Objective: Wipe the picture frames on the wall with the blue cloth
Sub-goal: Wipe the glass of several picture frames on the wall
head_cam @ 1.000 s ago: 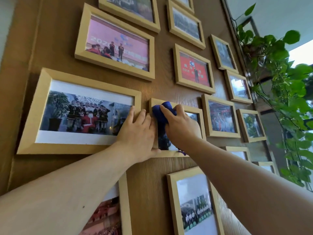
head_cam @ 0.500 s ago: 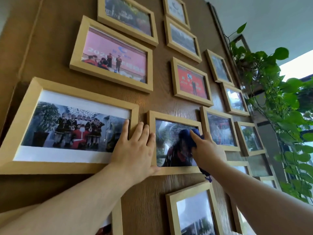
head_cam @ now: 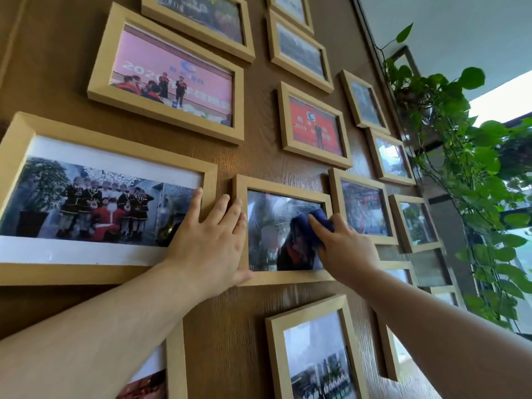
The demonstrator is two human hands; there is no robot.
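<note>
Several light wooden picture frames hang on a brown wood-grain wall (head_cam: 259, 156). My right hand (head_cam: 345, 249) presses a blue cloth (head_cam: 318, 223) against the glass of a small middle frame (head_cam: 276, 185), at its right side. My left hand (head_cam: 210, 243) lies flat with fingers spread, over the left edge of that frame and the right end of a large frame (head_cam: 109, 145) with a group photo. The thumb rests on the small frame's lower left corner. Most of the cloth is hidden under my right palm.
More frames surround the middle one: a pink photo frame (head_cam: 169, 79) above left, a red one (head_cam: 313, 125) above, a tall one (head_cam: 313, 349) below. A trailing green plant (head_cam: 466, 174) hangs at the wall's right end, by a bright window.
My right hand with the cloth has slid from the small frame's upper left corner across the glass to its right side. My left hand has stayed pressed on the left edge.
</note>
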